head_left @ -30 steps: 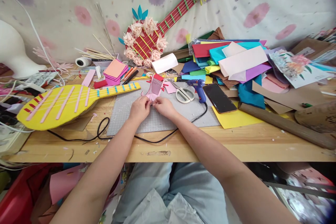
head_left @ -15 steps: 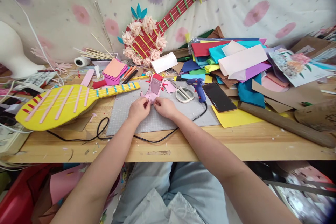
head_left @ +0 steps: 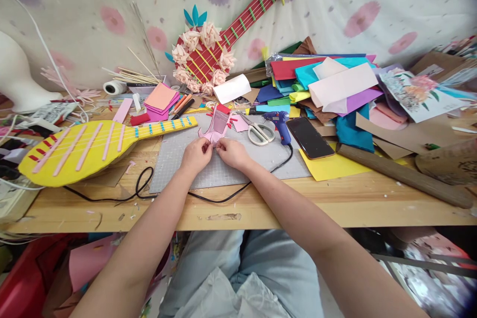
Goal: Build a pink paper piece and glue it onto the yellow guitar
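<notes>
Barely moved since earlier, left hand [head_left: 197, 155] and right hand [head_left: 231, 153] narrowly pinch the pink piece [head_left: 215, 136].

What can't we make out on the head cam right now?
- Lower edge of the pink paper: head view, hidden by fingers of the left hand and right hand.
- Far side of the white rounded form: head view, cut off by the left edge.
- Fine markings on the gray mat: head view, too small to read.
</notes>
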Demonstrator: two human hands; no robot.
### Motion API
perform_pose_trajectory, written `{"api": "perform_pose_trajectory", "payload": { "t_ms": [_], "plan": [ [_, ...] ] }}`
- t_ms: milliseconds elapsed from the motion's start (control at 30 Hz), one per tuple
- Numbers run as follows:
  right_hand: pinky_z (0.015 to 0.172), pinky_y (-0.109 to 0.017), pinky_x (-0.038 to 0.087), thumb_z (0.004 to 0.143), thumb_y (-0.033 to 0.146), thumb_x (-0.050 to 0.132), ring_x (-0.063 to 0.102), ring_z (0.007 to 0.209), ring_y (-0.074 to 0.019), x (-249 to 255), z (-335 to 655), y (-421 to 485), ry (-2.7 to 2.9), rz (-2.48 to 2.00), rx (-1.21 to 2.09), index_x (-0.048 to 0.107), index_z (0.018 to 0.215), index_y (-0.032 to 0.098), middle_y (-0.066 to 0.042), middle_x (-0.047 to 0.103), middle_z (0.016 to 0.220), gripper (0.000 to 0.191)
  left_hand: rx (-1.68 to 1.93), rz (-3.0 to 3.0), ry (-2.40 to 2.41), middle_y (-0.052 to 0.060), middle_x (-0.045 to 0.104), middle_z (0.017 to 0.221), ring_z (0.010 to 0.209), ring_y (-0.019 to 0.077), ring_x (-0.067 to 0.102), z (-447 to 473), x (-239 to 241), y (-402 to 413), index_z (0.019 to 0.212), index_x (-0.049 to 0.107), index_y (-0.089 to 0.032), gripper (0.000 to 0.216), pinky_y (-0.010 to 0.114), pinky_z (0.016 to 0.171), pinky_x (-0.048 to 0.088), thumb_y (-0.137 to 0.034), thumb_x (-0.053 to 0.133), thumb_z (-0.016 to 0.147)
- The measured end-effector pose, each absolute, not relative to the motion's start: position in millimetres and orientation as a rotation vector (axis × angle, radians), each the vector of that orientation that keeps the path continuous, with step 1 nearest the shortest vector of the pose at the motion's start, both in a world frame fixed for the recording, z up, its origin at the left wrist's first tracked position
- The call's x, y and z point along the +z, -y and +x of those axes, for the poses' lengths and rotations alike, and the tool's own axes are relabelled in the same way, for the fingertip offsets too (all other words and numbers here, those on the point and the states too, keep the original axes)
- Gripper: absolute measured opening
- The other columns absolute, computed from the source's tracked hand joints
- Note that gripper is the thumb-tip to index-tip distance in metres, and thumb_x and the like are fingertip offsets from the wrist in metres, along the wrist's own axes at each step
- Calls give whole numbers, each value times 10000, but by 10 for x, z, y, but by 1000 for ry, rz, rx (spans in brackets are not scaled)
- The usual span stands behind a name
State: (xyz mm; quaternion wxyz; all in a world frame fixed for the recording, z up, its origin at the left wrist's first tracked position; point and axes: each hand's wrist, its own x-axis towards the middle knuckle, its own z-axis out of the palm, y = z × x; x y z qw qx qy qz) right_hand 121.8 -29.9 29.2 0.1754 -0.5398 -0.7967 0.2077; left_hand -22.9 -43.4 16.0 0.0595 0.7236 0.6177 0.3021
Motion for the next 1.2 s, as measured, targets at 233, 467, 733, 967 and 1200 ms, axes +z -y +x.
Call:
{"api": "perform_pose_trajectory", "payload": {
  "t_ms": [233, 467, 733, 967, 1200],
  "plan": [
    [594, -237, 327, 813, 259, 424, 585, 761, -160, 290, 1207, 290, 2230, -1571, 589, 608, 871, 211, -25, 676, 843, 199, 907, 2206, -1870, 43, 616, 711, 640, 149, 545, -228, 155, 431, 716, 564, -182, 133, 264, 609, 396, -274, 488, 776],
    [593, -235, 335, 808, 249, 431, 588, 743, -159, 282, 1212, 284, 2242, -1549, 595, 611, 861, 210, -24, 675, 830, 192, 893, 2236, -1861, 41, 609, 702, 638, 149, 541, -225, 166, 437, 702, 550, -185, 142, 266, 606, 394, -277, 480, 783],
    [598, -238, 341, 806, 252, 426, 589, 745, -161, 251, 1203, 281, 2221, -1561, 594, 614, 855, 210, -23, 676, 820, 198, 866, 2270, -1874, 41, 604, 699, 638, 153, 539, -213, 179, 452, 686, 536, -192, 139, 271, 605, 394, -266, 474, 786],
    [596, -241, 351, 809, 268, 423, 590, 754, -162, 259, 1168, 247, 2188, -1618, 676, 614, 859, 205, -27, 675, 844, 207, 805, 2290, -1930, 58, 599, 716, 683, 177, 557, -170, 183, 485, 717, 533, -185, 145, 286, 622, 390, -254, 445, 809],
    [752, -299, 382, 834, 235, 394, 590, 862, -210, 255, 1122, 328, 2319, -1558, 347, 596, 936, 171, -107, 665, 919, 235, 780, 2300, -1943, 66, 606, 744, 720, 184, 566, -161, 197, 480, 734, 537, -183, 137, 288, 637, 395, -226, 435, 815]
  ]
}}
